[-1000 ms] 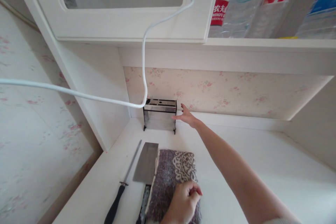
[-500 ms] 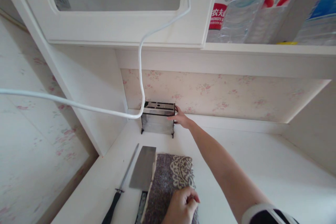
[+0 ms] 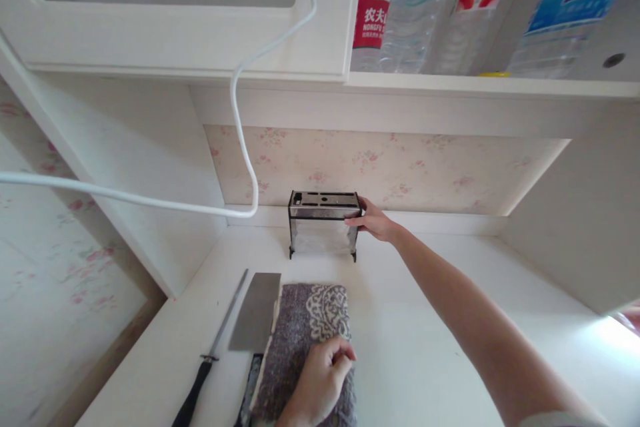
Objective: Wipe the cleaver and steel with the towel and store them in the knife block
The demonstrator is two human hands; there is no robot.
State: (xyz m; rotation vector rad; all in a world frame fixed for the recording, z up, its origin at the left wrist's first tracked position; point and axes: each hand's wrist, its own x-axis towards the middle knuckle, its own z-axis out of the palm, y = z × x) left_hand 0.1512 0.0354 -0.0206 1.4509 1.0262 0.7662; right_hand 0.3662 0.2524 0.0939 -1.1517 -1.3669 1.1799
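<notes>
My right hand [image 3: 373, 220] reaches to the back of the white counter [image 3: 425, 333] and grips the right end of a metal knife block [image 3: 323, 223] that stands upright against the floral back wall. My left hand [image 3: 320, 380] rests in a loose fist on a folded grey patterned towel [image 3: 305, 327] near the front edge. A cleaver [image 3: 255, 313] lies beside the towel's left edge, its blade pointing away from me. Left of it lies a sharpening steel [image 3: 210, 353] with a black handle.
A white cable [image 3: 240, 140] hangs from above and loops across in front of the knife block's left side. A shelf overhead holds several plastic water bottles [image 3: 400, 7]. A white cabinet side panel [image 3: 150, 167] bounds the counter on the left.
My right hand went from open beside the knife block to gripping its right end. The view has shifted, so the block now sits nearer the middle. My left hand stayed on the towel.
</notes>
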